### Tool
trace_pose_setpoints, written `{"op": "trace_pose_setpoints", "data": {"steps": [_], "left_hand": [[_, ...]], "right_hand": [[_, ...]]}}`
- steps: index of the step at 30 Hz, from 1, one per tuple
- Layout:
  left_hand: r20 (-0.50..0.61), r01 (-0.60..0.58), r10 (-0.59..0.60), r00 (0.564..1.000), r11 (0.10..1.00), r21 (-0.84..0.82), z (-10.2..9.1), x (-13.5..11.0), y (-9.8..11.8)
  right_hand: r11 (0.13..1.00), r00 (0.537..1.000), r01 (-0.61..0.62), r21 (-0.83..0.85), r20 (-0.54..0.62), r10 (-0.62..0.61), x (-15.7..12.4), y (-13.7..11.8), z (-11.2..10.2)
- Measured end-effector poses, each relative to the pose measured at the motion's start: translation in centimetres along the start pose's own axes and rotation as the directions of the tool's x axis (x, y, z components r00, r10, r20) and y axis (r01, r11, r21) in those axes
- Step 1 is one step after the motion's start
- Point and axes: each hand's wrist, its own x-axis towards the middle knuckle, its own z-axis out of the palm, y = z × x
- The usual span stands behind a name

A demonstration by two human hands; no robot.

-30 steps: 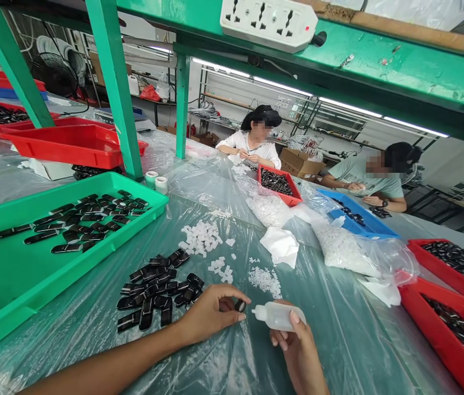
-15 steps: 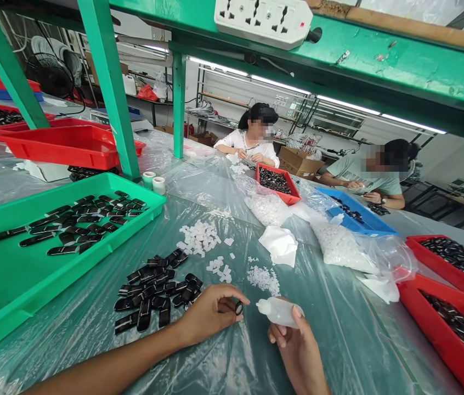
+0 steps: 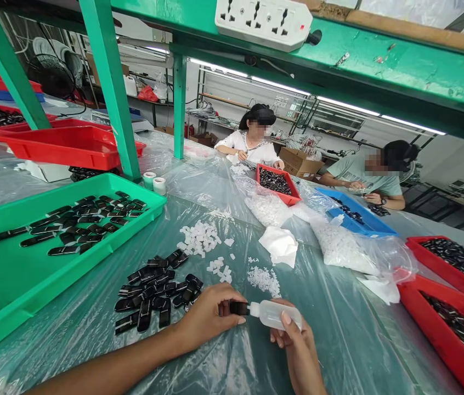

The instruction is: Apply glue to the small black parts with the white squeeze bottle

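Observation:
Between the thumb and fingers of my left hand (image 3: pixel 205 315) is a small black plastic casing (image 3: pixel 238 308), lying sideways. My right hand (image 3: pixel 298 343) grips a translucent white squeeze bottle (image 3: pixel 279 315), its nozzle pointing left. The nozzle end meets the right end of the casing; whether the tip goes inside cannot be seen. A pile of similar black casings (image 3: pixel 144 314) lies left of my left hand. Beyond my hands are a heap of white plastic pieces (image 3: pixel 199 239), a few loose white bits (image 3: pixel 219 269) and a heap of tiny white parts (image 3: pixel 264 280).
A green tray (image 3: pixel 5 285) with black pieces stands at left. Red trays (image 3: pixel 421 307) of black parts line the right, and a blue tray (image 3: pixel 374 224) lies beyond plastic bags (image 3: pixel 345 255). A green post (image 3: pixel 111 93) rises at left. Two people sit across the table.
The black casing has turned from end-on to sideways in my left hand. The bottle has levelled, and its nozzle now meets the casing.

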Motion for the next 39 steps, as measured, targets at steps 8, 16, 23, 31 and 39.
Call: {"op": "trace_pose_setpoints", "data": {"steps": [8, 16, 23, 31, 39], "left_hand": [[0.007, -0.023, 0.023, 1.0, 0.998, 0.062, 0.12, -0.13, -0.43], [-0.004, -0.035, 0.035, 0.999, 0.995, 0.092, 0.08, -0.01, -0.41], [0.021, 0.014, -0.016, 1.0, 0.995, 0.094, 0.41, -0.22, -0.73], [0.065, -0.051, 0.048, 0.997, 0.997, 0.049, 0.16, -0.27, -0.3], [0.035, -0.032, 0.032, 0.999, 0.999, -0.008, 0.25, -0.16, -0.42]], "right_hand": [[0.984, 0.995, 0.095, -0.153, 0.004, -0.096, 0.09, 0.25, -0.76], [0.981, 0.995, 0.097, -0.169, 0.003, -0.098, -0.2, -0.26, -0.39], [0.985, 0.999, 0.04, -0.166, 0.014, -0.038, -0.23, -0.04, -0.4], [0.999, 0.999, 0.03, -0.028, 0.013, -0.03, 0.2, -0.06, -0.26], [0.956, 0.991, -0.136, 0.259, 0.054, 0.126, 0.33, -0.2, 0.24]]}}
